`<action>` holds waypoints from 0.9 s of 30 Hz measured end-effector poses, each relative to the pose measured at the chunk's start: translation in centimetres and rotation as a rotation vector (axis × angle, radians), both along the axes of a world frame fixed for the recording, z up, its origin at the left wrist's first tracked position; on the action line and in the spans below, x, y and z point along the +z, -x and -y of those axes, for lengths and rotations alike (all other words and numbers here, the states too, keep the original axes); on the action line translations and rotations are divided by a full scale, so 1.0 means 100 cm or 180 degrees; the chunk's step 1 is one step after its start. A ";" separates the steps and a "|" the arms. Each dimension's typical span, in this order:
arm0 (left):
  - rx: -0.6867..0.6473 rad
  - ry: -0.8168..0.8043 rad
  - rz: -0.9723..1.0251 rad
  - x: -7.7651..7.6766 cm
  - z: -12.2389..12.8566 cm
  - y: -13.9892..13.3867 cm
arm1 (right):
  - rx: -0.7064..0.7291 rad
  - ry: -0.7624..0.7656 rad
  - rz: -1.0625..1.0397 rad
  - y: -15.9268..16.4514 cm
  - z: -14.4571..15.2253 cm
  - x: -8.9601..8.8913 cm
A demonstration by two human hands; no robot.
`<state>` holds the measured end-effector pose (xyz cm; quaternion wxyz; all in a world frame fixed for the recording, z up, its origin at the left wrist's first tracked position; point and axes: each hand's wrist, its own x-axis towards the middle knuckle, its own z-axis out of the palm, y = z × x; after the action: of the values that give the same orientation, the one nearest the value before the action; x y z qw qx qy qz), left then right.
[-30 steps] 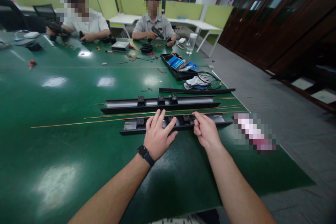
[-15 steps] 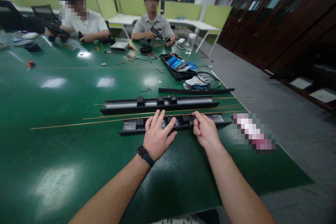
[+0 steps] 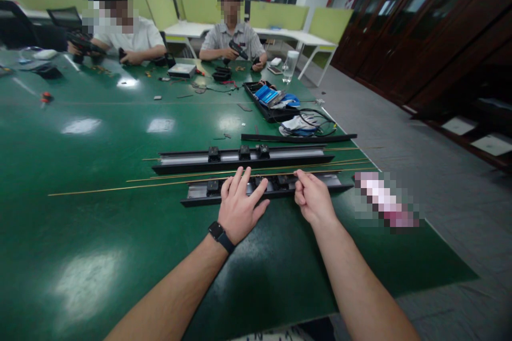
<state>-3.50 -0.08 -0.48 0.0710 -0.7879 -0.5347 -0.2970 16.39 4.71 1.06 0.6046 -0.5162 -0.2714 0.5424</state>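
My left hand (image 3: 240,206), with a dark watch at the wrist, lies with fingers spread over the nearer black rail (image 3: 200,201). Its fingertips reach a long thin brass-coloured rod (image 3: 100,190), which runs far out to the left. Thumb and forefinger of my right hand (image 3: 314,197) are pinched at this rod's right end, above the same rail. Small black blocks (image 3: 213,187) sit in the rail's pale channel, partly hidden by my left hand. Behind it lies a second black rail (image 3: 240,163) with 3 black blocks (image 3: 245,153). More thin rods (image 3: 348,162) lie between the rails.
A black strip (image 3: 300,138) lies farther back, near gloves (image 3: 300,125) and a black tray (image 3: 256,97) holding blue items. Across the green table (image 3: 160,256) sit two people, one with a power drill (image 3: 239,50). A blurred pink item (image 3: 386,200) is at the right edge.
The long rod's left end has shifted very slightly to the right. Both my hands stay almost in place.
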 end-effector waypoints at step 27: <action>0.0020 0.0007 -0.0022 -0.001 0.000 0.000 | 0.0037 0.0096 0.0025 0.000 0.000 0.002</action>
<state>-3.46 -0.07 -0.54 0.0729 -0.7874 -0.5373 -0.2934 16.36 4.70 1.28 0.5926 -0.5258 -0.2686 0.5480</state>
